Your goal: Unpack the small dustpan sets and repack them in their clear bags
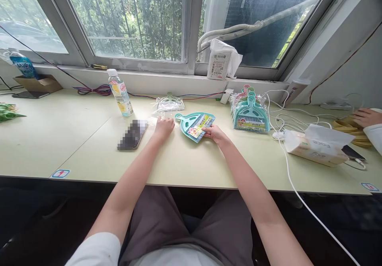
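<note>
A small teal dustpan-and-brush set (195, 126) with a colourful label lies flat on the pale green table (185, 162) in front of me. My right hand (215, 133) pinches its near right corner. My left hand (163, 126) rests curled on the table at the edge of a clear plastic bag (155, 120), to the left of the set. Further back lies another clear-wrapped set (170, 103). A stack of several wrapped teal and pink dustpan sets (250, 112) stands to the right.
A phone (132, 134) lies left of my left hand, a drink bottle (120, 92) behind it. A tissue pack (318, 144), white cables (286, 122) and yellow rings (349, 127) sit at the right, where another person's hand (365, 116) rests. A cardboard box (38, 83) is far left.
</note>
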Available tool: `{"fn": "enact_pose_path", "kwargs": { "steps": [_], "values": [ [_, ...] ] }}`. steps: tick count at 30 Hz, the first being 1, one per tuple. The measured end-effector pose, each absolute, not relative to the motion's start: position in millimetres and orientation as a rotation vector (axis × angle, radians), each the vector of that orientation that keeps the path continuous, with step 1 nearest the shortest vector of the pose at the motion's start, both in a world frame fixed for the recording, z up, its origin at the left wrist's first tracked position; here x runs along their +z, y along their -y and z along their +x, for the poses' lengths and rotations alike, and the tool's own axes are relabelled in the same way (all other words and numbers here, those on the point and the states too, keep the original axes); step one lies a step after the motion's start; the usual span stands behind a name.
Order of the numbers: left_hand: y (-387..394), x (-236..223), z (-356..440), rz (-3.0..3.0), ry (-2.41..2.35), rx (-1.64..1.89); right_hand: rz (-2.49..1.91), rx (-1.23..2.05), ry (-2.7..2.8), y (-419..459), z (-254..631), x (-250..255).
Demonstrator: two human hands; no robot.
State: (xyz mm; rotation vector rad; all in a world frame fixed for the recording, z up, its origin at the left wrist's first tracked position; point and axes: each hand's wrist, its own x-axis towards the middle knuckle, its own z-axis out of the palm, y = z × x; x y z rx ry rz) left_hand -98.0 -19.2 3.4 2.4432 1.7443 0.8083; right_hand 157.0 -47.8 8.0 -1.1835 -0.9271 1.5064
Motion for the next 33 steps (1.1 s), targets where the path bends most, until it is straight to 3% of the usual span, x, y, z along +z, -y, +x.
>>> {"fn": "enact_pose_path", "kwargs": {
  "steps": [5,16,33],
  "values": [
    [18,8,-104,2.403,-1.983,0.833,-1.180,1.512,0.933,49,155,8],
    [15,11,-108,2.202,-1.950,0.941,-1.130,1.522,1.053,54,148,9],
    [24,13,-94,2.626,-1.706,1.089,-1.062,1.493,1.080,53,148,11]
  ]
}}
